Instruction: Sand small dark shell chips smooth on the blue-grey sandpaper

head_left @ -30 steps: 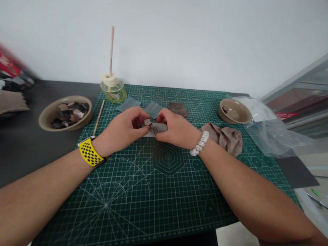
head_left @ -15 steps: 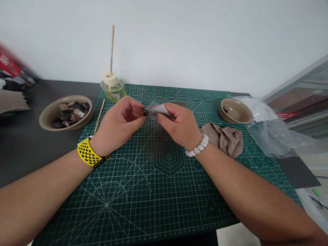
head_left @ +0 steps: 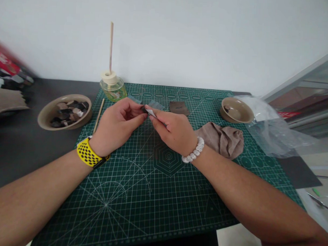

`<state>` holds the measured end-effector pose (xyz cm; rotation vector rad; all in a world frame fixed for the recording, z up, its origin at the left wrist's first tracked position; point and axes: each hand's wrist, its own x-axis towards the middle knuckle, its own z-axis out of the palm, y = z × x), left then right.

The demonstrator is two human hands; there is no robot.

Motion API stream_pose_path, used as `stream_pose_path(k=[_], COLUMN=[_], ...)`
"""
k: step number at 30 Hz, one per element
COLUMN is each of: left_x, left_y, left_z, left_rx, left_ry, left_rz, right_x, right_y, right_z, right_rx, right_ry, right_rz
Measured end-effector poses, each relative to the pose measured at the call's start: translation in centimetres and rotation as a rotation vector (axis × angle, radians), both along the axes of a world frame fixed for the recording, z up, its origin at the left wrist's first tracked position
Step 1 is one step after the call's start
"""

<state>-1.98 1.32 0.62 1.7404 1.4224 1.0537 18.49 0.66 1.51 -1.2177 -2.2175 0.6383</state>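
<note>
Both hands are raised a little above the green cutting mat (head_left: 150, 194), which lies on the dark counter (head_left: 23, 150). The left hand (head_left: 118, 123) has its fingers pressed together on a small dark piece (head_left: 144, 109). Most of this piece is hidden by the fingertips, so its shape is hard to make out. The right hand (head_left: 174, 130) meets it from the other side, with the fingers clamped on a folded sheet (head_left: 151, 113). Only a pale corner of the sheet shows, and it touches the piece.

Just behind the hands, partly covered by them, lie bluish sheets (head_left: 155, 104) and beside them a brown sheet (head_left: 179, 107). A crumpled cloth (head_left: 222, 139) lies near the right wrist. At the left a bowl (head_left: 46, 115) holds many dark and pale pieces, and a wooden stick (head_left: 98, 115) lies at the mat's edge next to it. A second bowl (head_left: 235, 110) at the right stands against a clear plastic bag (head_left: 273, 134). The things at the far left edge are blurred and cut off.
</note>
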Motion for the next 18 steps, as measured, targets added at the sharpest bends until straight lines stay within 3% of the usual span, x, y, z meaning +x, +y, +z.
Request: stream_pose_path(k=[6,11,18], left_x=[0.0,0.2,-0.1], left_y=[0.0,-0.3,0.1], left_z=[0.1,0.5,0.1], left_rx=[0.025,0.059,0.088], left_ry=[-0.059,-0.135,-0.092], left_rz=[-0.002,-0.053,-0.005], right_x=[0.0,0.2,0.2], right_y=[-0.1,-0.2,0.1], right_z=[0.1,0.3,-0.8], right_rx=[-0.002,0.088,0.176], right_ry=[-0.032,0.042,0.009], right_rz=[-0.037,-0.082,0.032])
